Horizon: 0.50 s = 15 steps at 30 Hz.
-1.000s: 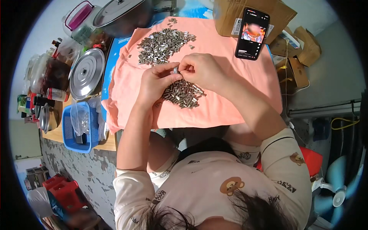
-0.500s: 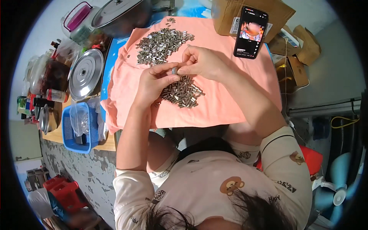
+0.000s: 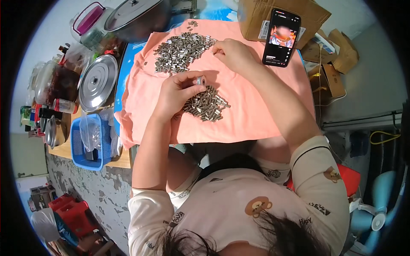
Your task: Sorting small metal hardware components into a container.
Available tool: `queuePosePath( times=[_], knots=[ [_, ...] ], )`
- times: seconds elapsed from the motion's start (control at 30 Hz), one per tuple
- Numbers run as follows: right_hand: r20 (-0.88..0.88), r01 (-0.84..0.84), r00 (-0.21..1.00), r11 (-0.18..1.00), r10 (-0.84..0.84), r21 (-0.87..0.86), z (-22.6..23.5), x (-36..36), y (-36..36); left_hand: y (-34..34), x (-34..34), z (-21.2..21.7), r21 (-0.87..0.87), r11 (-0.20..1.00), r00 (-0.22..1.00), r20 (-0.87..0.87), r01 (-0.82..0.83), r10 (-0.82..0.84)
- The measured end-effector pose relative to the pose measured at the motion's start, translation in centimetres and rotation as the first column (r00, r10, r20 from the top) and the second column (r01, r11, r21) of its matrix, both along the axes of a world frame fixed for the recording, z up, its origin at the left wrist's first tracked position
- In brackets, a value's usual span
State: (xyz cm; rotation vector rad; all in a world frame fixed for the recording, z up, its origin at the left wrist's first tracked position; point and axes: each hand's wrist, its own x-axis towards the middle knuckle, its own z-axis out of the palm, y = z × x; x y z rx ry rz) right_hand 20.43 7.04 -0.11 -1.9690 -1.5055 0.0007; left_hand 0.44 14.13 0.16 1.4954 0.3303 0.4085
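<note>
Between the thumb and fingers of my left hand (image 3: 176, 93) is a small silvery ring-shaped metal piece (image 3: 201, 80), its round end facing right. My right hand (image 3: 235, 56) is apart from it, bent fingers pinched together just beside the right end of the far pile of small metal cylinders (image 3: 177, 53). Whatever those fingertips hold, if anything, is too small to make out. Below my left fingers lies a second, nearer pile of metal cylinders (image 3: 208, 107). Both piles rest on a peach-coloured cloth (image 3: 260, 111) spread over the table.
A phone (image 3: 281, 38) with a lit screen leans against a cardboard box (image 3: 252, 19) at the back right. On the left stand a lidded pot (image 3: 132, 15), a metal lid (image 3: 98, 83) and a blue basket (image 3: 77, 147). A fan (image 3: 378, 222) is at lower right.
My right hand has left the ring-shaped piece and moved up and right, toward the far pile's edge. My left hand keeps hold of the piece, now turned more into view.
</note>
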Motion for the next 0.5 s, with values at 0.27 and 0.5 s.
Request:
queuePosePath(
  times=[0.27,0.5],
  knots=[
    [0.129,0.035,0.992,0.973,-0.005,-0.229,2.3,-2.4,-1.6,0.4,-0.2,-0.3,-0.047,0.997,0.997,0.042,-0.058,0.06],
    [-0.657,-0.365,0.665,0.922,0.354,0.127,0.8,-4.7,-2.2,0.5,-0.1,-0.2,-0.122,0.987,0.991,0.078,-0.099,0.109]
  ],
)
